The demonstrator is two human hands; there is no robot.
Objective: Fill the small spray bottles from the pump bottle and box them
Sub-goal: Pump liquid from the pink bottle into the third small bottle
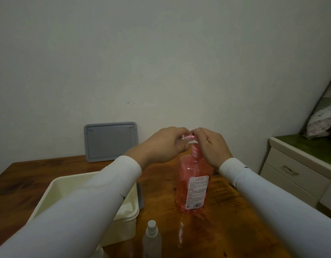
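A tall pink pump bottle (193,185) with a white label stands upright on the wooden table. My right hand (210,144) rests on its pink pump head, fingers curled over the top. My left hand (164,144) grips a small clear spray bottle (54,140) held up against the pump's spout; most of that bottle is hidden by my fingers. Another small clear spray bottle (152,239) with a white cap stands upright near the front of the table. A cream box (47,194) sits to the left, partly under my left arm.
A grey lid (110,141) leans against the wall behind the table (226,220). A white drawer cabinet (294,174) with a green top stands to the right, with a patterned pillow (322,116) above it.
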